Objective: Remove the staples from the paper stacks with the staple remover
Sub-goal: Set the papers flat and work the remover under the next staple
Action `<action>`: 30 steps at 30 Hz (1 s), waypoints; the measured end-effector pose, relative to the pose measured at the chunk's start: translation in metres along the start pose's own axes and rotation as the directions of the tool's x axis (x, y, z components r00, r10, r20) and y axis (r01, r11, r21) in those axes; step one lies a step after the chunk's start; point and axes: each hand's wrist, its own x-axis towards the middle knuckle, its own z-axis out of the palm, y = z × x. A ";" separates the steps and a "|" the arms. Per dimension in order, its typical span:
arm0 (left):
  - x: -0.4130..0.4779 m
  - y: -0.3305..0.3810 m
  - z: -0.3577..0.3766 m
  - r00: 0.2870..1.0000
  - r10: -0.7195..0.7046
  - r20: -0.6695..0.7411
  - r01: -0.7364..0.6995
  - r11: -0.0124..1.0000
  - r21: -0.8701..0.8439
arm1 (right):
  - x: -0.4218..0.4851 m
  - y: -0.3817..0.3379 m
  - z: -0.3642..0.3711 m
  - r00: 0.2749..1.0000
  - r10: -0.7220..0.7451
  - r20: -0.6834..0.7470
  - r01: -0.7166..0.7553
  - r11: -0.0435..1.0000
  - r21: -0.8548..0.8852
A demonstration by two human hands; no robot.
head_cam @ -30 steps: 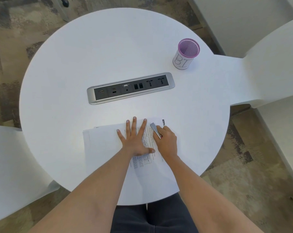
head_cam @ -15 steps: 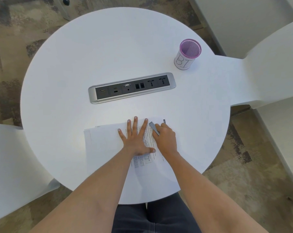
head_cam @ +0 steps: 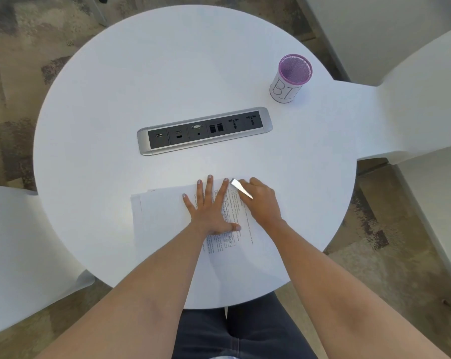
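1. Two grips: the left grip [head_cam: 211,211] lies flat, fingers straight, pressing the paper stacks [head_cam: 162,216] onto the counter [head_cam: 115,99].
2. One staple remover [head_cam: 241,189], grasped in the right grip [head_cam: 262,203], meets the paper's far edge just beside the left grip.
3. One mesh cup [head_cam: 290,79] and one socket panel [head_cam: 205,130] lie beyond both.

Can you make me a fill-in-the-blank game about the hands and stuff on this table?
The ____ hand lies flat on the papers.
The ____ hand grips the staple remover.
The table is ____ in shape.
The first letter written on the cup is ____.
Missing words: left, right, round, B.
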 end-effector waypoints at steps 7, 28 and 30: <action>0.000 0.001 -0.001 1.000 -0.006 0.008 0.006 1.000 0.001 | -0.014 0.010 0.006 0.987 0.155 -0.043 -0.146 0.976 0.161; 0.000 0.002 -0.002 1.000 -0.018 0.022 0.017 1.000 0.018 | 0.025 0.007 -0.020 0.988 -0.092 0.127 0.130 0.935 -0.330; 0.000 0.002 -0.002 0.999 -0.021 0.027 0.020 1.000 0.023 | 0.027 0.007 -0.020 0.986 -0.104 0.132 0.144 0.927 -0.347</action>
